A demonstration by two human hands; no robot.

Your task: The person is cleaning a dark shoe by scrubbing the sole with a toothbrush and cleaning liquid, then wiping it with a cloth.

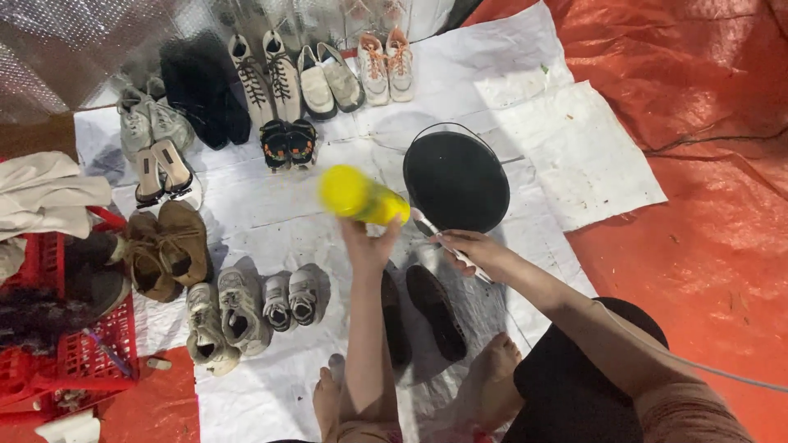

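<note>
Now left hand (367, 246) is raised, fingers closed round a yellow bottle (361, 195), blurred, held just left of the black round basin (456, 182). Right hand (472, 248), just below the basin, grips a thin white-handled tool (443, 240). Black shoes (420, 312) lie below the basin on the white sheet (574, 156), w/ other pairs to the left.

Setting: a makeshift shoe-cleaning spot on the floor. You sit barefoot on an orange tarp (706, 205) overlaid with white sheets (574, 156). Worn pairs of shoes (271, 78) stand in rows on the sheets. Red plastic crate (90, 344) at one side, black round basin (456, 180) ahead, silver foil backdrop (82, 41) behind.
</note>
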